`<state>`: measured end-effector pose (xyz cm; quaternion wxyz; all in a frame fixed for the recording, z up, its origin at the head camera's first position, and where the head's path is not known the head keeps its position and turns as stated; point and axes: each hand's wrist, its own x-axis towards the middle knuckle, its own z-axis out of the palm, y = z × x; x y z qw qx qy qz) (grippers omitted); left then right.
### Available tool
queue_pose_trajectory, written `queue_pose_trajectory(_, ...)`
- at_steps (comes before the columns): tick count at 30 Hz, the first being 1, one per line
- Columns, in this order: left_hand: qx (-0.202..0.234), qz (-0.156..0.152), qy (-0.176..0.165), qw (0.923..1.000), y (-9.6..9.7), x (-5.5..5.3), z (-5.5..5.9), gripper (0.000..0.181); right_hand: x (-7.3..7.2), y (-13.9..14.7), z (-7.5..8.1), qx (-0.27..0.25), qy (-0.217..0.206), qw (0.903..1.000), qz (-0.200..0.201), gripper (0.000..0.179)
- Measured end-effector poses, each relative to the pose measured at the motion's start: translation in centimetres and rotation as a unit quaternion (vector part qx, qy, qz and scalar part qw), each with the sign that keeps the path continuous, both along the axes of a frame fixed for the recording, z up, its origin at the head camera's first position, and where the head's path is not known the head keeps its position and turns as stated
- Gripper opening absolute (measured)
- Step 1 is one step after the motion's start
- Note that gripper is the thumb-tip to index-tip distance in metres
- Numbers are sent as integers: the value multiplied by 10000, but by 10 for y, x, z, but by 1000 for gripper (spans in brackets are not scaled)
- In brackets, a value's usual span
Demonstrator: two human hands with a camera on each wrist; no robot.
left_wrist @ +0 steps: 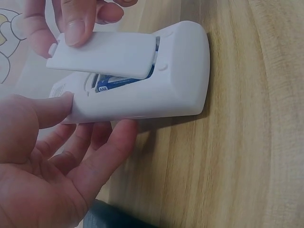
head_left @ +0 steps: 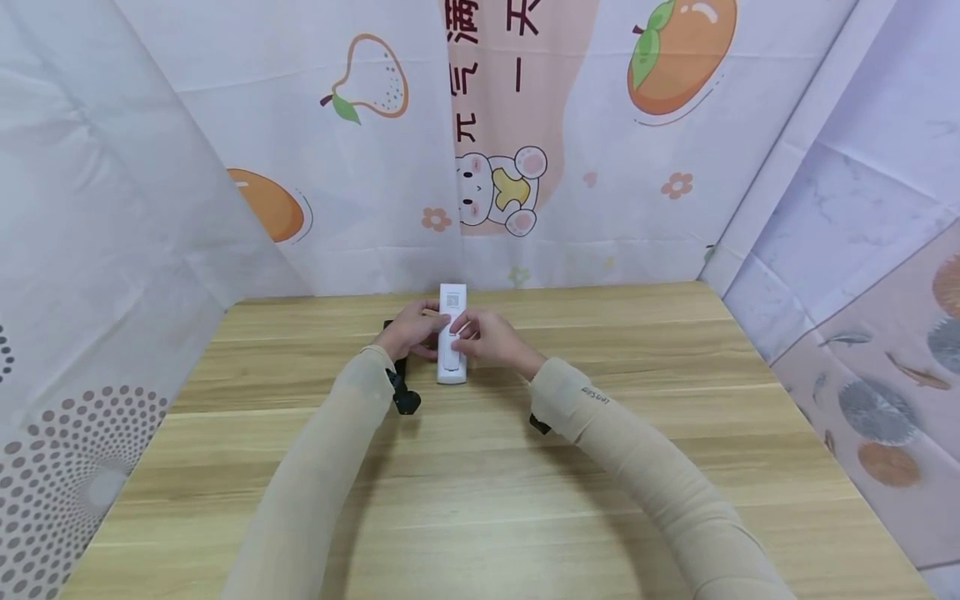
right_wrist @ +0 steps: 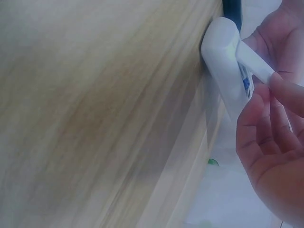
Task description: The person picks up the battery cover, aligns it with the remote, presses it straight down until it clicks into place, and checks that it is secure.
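A white remote control point(head_left: 452, 292) lies back side up near the far edge of the table. My left hand point(head_left: 409, 331) holds it from the left, thumb on the back and fingers along the side. My right hand point(head_left: 492, 337) pinches the white battery cover point(left_wrist: 109, 54) by one end. In the left wrist view the cover is tilted, its other end resting at the edge of the compartment. Below it shows a blue AAA battery point(left_wrist: 116, 84); the rest of the compartment is hidden. The right wrist view also shows the cover point(right_wrist: 256, 62) raised at an angle.
The wooden table point(head_left: 480, 500) spreads out in front of the remote. A printed curtain point(head_left: 300, 167) hangs right behind the far edge, with more curtains at both sides. Dark straps with small devices sit at both wrists.
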<state>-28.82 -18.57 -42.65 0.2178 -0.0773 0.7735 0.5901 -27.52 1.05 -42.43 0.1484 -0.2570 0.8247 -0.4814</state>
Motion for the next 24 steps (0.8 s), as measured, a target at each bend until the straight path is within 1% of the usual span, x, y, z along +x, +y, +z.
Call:
queue_pose_trajectory(5, 20, 15, -1, 10000, 1, 1, 1, 46, 0, 0, 0, 50, 23, 10000, -27, 15)
queue_pose_trajectory(12, -22, 69, 24, 10000, 2, 1, 0, 47, 1, -2, 2, 343, 378, 9987, -14, 14)
queue_pose_trajectory(24, -21, 21, 21, 10000, 3, 1, 1, 47, 2, -3, 0, 253, 251, 9994, -42, 13)
